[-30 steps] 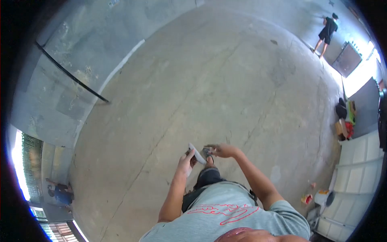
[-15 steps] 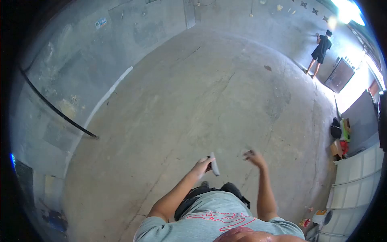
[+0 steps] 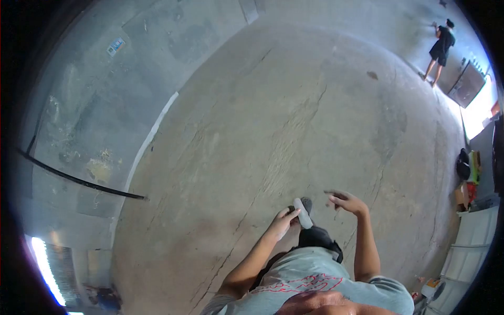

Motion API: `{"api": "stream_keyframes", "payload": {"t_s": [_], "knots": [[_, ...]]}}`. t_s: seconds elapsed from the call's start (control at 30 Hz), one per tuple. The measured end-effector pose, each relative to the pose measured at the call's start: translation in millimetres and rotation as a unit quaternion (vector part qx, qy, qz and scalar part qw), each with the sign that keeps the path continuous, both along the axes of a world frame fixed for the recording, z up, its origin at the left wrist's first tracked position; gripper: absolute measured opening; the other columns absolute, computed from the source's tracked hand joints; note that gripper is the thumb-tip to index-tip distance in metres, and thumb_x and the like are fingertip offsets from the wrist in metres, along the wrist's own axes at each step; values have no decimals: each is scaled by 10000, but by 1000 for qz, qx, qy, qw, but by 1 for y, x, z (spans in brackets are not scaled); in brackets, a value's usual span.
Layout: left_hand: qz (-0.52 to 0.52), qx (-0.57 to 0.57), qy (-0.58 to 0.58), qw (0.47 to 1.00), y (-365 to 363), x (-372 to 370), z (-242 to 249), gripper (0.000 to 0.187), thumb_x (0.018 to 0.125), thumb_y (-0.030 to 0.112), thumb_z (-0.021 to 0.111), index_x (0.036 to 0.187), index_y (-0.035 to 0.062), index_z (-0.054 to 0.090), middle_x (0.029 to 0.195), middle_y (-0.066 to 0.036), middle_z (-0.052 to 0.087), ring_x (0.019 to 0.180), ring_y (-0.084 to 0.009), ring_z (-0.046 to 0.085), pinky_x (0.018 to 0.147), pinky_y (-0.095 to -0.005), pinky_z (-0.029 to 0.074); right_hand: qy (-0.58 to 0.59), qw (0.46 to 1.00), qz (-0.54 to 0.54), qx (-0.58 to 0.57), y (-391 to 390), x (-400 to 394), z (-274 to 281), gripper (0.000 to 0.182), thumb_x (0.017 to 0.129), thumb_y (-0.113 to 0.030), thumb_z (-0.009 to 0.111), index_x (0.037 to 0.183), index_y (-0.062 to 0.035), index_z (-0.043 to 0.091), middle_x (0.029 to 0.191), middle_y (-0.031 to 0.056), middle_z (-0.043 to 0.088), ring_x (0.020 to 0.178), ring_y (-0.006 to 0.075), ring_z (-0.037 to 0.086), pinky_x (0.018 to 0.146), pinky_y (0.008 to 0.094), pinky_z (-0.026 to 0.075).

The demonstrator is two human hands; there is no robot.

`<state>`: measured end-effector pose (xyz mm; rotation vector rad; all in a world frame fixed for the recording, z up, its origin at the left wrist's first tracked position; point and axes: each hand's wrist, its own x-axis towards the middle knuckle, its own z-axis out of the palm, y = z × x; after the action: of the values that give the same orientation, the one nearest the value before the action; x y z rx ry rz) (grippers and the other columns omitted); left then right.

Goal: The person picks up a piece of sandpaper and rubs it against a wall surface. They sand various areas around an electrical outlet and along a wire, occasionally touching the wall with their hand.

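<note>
In the head view, my left hand (image 3: 283, 224) is closed around the edge of a pale, flat, oblong piece (image 3: 302, 213) with rounded ends, held in front of my body. What kind of thing it is I cannot make out. My right hand (image 3: 348, 203) is raised to the right of it, with darkened fingers, some stretched out and apart, touching nothing I can see. Below the pale piece a dark shoe (image 3: 307, 203) and a dark trouser leg show.
Cracked concrete floor (image 3: 236, 142) spreads ahead. A black pole or hose (image 3: 84, 182) crosses by the left wall. Far right, another person (image 3: 441, 47) faces the wall beside a dark panel (image 3: 467, 86). Bags and boxes (image 3: 464, 181) and pale panels (image 3: 472, 244) line the right side.
The view has shifted, with the far person now nearer the upper right corner. One foot has come forward beneath the pale piece, which my left hand still holds.
</note>
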<state>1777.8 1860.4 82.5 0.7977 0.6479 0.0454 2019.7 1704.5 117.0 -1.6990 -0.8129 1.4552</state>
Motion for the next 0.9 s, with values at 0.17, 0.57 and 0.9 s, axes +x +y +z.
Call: {"api": "stream_keyframes", "payload": {"t_s": [0.17, 0.57, 0.9], "knots": [[95, -35, 19, 995, 82, 56, -17, 205, 878, 265, 607, 998, 103, 570, 903, 17, 574, 802, -79, 518, 706, -250, 410, 213, 972, 92, -24, 151, 41, -107, 642, 888, -519, 493, 1349, -83, 392, 1188, 93, 542, 965, 189, 560, 842, 324, 470], [232, 4, -43, 972, 284, 126, 12, 439, 927, 218, 492, 1277, -35, 417, 1250, -131, 501, 1188, -235, 445, 987, -376, 362, 119, 952, 278, 39, 411, 94, -57, 729, 840, -494, 585, 1343, -7, 382, 1328, 146, 436, 1207, 239, 414, 1006, 356, 341], [-145, 80, -75, 983, 463, 318, 36, 454, 882, 262, 582, 1220, -32, 502, 1213, -110, 551, 1111, -204, 524, 985, -354, 383, 222, 970, -64, 78, 471, 242, -75, 537, 841, -336, 643, 1231, 0, 486, 1125, 60, 577, 1003, 150, 536, 866, 293, 431]]}}
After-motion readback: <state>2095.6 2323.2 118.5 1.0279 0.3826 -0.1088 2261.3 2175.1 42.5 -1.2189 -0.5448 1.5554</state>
